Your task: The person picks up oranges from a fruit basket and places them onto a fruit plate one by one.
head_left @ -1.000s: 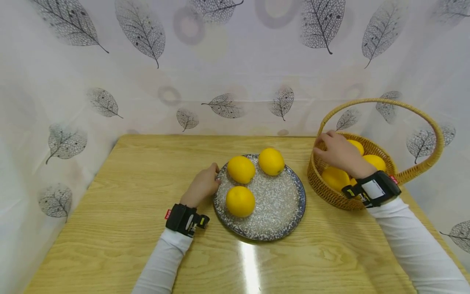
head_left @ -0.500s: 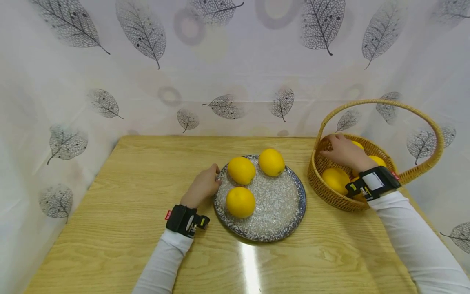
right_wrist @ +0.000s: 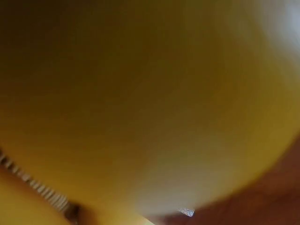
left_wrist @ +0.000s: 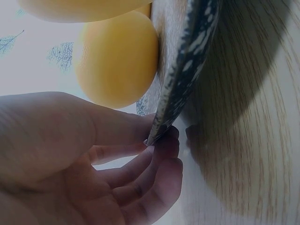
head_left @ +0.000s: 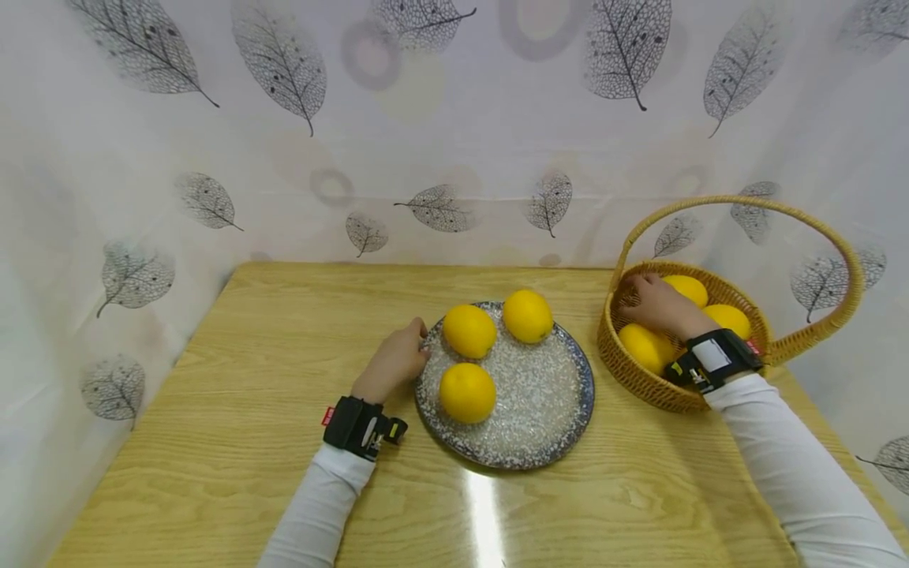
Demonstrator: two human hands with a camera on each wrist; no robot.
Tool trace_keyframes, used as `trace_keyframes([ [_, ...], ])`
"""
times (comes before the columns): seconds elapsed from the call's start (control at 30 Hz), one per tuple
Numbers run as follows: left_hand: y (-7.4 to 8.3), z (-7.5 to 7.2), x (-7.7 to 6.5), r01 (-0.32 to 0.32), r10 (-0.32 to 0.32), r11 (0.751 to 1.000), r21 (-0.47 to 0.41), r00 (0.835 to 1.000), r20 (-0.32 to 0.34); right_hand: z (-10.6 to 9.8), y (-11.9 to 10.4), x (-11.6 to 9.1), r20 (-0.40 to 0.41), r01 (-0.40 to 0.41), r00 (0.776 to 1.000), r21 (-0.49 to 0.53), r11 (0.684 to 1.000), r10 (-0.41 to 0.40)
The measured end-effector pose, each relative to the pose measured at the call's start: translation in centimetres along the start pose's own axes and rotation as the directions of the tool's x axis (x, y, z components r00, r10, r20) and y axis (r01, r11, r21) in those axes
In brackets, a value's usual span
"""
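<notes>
Left hand [head_left: 390, 363] pinches plate [head_left: 536, 402]. Right hand [head_left: 660, 306] in basket [head_left: 619, 363], right edge of worktop [head_left: 284, 339]; grip, I can't tell. Fruit [head_left: 642, 345] likely firm (cup middle).

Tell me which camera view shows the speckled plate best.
The head view: nearly the whole plate shows, three yellow fruits on it. The left wrist view catches only part, nearly edge-on, the left hand pinching its rim. The right wrist view, mostly blurred yellow, shows no discernible plate.

Yellow fruits [head_left: 467, 393], on speckled plate [head_left: 534, 406], in wicker basket [head_left: 641, 384]
</notes>
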State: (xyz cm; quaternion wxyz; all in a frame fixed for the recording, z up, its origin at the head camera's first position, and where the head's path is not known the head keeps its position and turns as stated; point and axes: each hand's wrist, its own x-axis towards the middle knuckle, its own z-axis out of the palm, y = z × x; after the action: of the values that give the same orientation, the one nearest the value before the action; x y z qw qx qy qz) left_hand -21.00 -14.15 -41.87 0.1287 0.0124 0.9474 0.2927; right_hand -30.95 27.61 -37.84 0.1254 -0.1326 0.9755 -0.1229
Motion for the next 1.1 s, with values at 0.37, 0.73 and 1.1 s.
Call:
trace_keyframes([
  [0.37,0.1,-0.2,0.0,-0.007,0.007,1.0,-0.002,1.0,-0.002,0.2,-0.4,-0.1,0.067,0.014,0.998,-0.012,1.0,-0.013],
  [0.73,0.0,-0.3,-0.2,-0.003,0.003,1.0,-0.009,1.0,-0.004,-0.9,-1.6,-1.5,0.343,-0.075,0.937,0.014,0.997,0.065],
  [1.1,0.0,-0.1,-0.1,0.0,0.0,1.0,-0.001,1.0,-0.002,-1.8,-1.1,-2.0,0.487,-0.039,0.873,0.107,0.994,-0.018],
])
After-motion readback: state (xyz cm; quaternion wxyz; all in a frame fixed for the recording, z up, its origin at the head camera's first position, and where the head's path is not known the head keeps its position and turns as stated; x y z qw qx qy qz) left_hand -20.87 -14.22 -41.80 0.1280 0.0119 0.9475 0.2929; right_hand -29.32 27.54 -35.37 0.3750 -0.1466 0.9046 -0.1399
